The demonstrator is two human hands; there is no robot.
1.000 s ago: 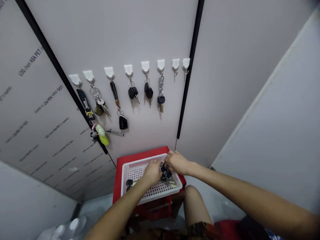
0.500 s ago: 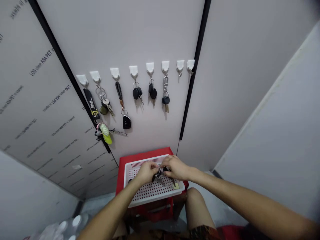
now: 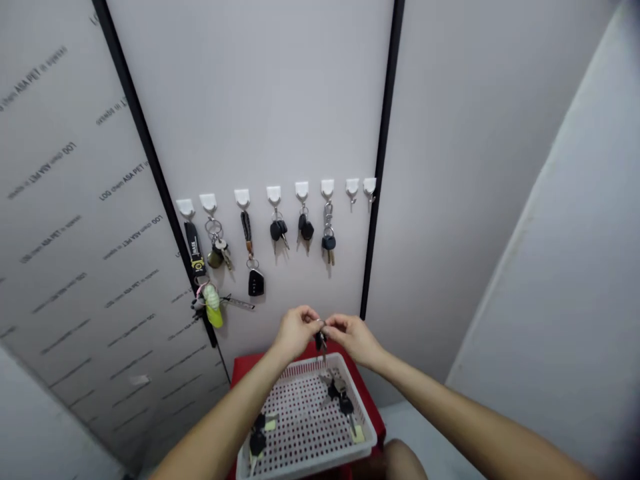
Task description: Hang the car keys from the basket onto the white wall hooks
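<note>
Above the far rim of the white basket [image 3: 369,427], my left hand [image 3: 299,331] and my right hand [image 3: 354,337] meet around a bunch of keys [image 3: 321,341]. Both hands pinch its metal ring between thumb and fingers, and the dark-headed keys dangle below. More keys [image 3: 342,395] lie at the right inside the basket, beside a small yellow tag [image 3: 358,435]. Another group of black-headed keys [image 3: 258,437] lies at the left, partly covered by my left forearm.
White hooks [image 3: 301,189] run in a row across the wall panel. Most carry keys or fobs, such as a car key on a braided strap [image 3: 255,280]; the two at the right [image 3: 353,188] hold nothing. Under the basket stands a red stool [image 3: 379,417].
Both hands have risen out of the basket with the bunch of keys, up past its far rim. The view has tilted upward, so the hooks and basket sit lower.
</note>
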